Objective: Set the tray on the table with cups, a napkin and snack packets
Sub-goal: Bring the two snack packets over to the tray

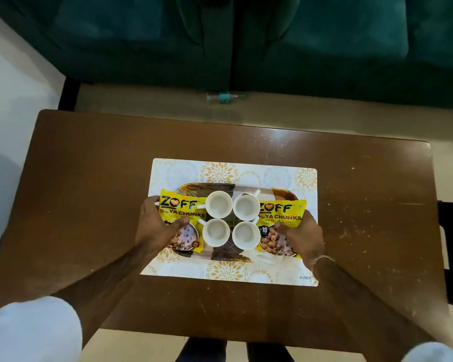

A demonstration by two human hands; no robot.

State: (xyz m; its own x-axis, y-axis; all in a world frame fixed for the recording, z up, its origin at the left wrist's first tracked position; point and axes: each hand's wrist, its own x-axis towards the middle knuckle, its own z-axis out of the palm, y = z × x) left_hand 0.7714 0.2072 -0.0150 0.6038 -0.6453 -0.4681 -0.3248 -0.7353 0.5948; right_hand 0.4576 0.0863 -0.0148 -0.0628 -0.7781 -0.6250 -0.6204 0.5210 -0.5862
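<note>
Seen from above, a person's left hand [158,222] and right hand [302,232] close on the two short ends of a patterned tray [220,253], thumbs pressed over the yellow snack packets [182,212] that lie at either end. Both grips are shut on the tray, fingers curled under its rim and out of sight. The tray sits within the bounds of a floral placemat [228,173] near the middle of the brown table [89,165]; whether it already rests flat or hangs just above the mat cannot be told.

Four white cups [219,203] stand upright in a tight square at the tray's centre, touching or nearly so (they look ceramic, and empty). Any tilt would likely send them sliding or knocking together, so the load wants to stay level, held evenly from both ends. The packets are light, soft and slick; the thumbs pin them in place. A napkin cannot be made out for certain under the cups.

Room is generous: bare tabletop lies on every side of the mat, the table's edges are well apart from the tray, and a green sofa [324,48] stands beyond the far edge.
</note>
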